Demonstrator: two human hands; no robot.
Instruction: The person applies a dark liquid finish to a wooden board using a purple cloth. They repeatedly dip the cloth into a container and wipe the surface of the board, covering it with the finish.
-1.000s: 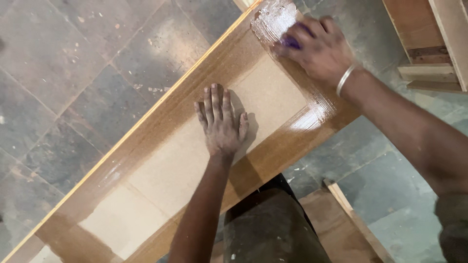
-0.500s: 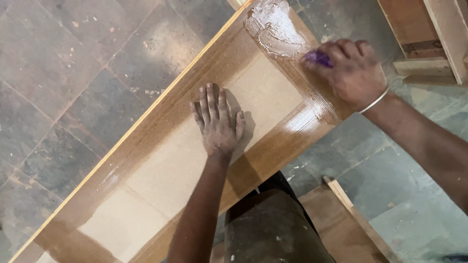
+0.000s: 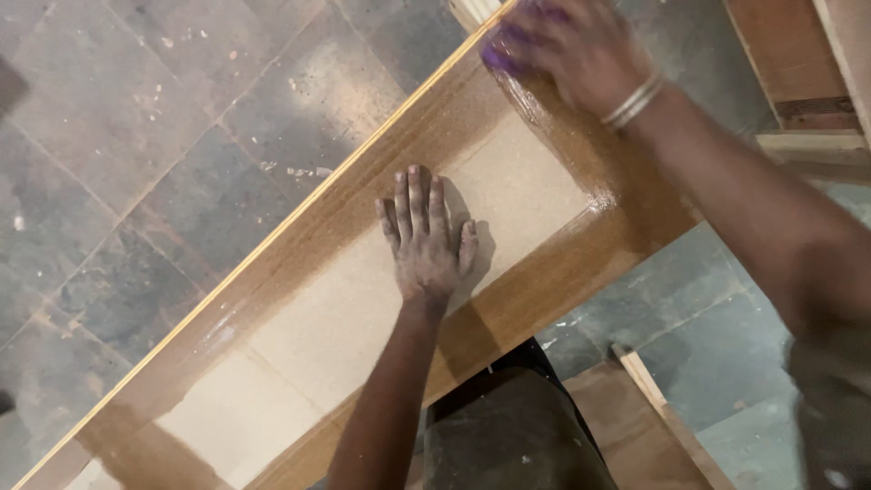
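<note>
A long wooden panel (image 3: 299,245) with a brown glossy frame and a pale unfinished centre lies diagonally below me. My left hand (image 3: 425,238) rests flat on the pale centre, fingers spread, holding nothing. My right hand (image 3: 576,50), with metal bangles on the wrist, is closed on a small purple pad (image 3: 497,56) and presses it on the wet, shiny end of the frame near the top edge of the view. The hand is blurred.
A grey stone-tile floor (image 3: 136,154) with white specks lies to the left and under the panel. Wooden boards (image 3: 798,82) stand at the top right. Another wooden piece (image 3: 653,408) lies at the bottom right beside my dark-clad leg (image 3: 508,436).
My right hand swept the purple pad down along the panel's end frame, then back up to the far corner. The white smear there is gone. My left hand stayed flat in place.
</note>
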